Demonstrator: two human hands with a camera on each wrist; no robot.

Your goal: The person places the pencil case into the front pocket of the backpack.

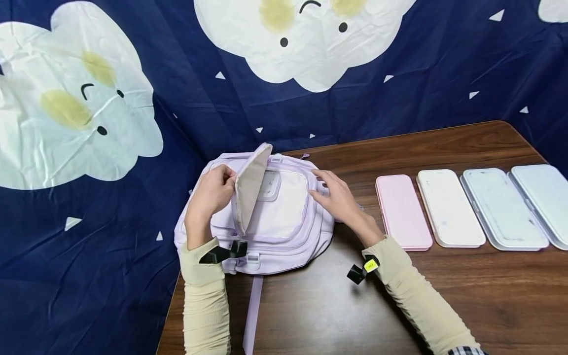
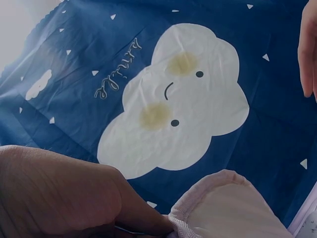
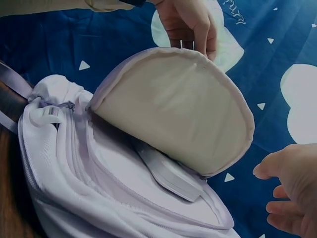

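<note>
Left hand (image 1: 212,190) pinches the raised flap (image 1: 251,193) by its edge! Right hand (image 1: 338,198), fingers loosely parted, hovers empty near the lilac backpack (image 1: 279,219) on the table (image 1: 301,310), pale case (image 3: 171,174) in its pocket.

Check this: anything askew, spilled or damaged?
Nothing looks spilled or clearly damaged. One oddity: the pale blue case, third from the left, has patchy lid marks while the pink case looks plain; wear, print or glare, can't tell. The backpack flap is up, but the left grip holds it.
</note>
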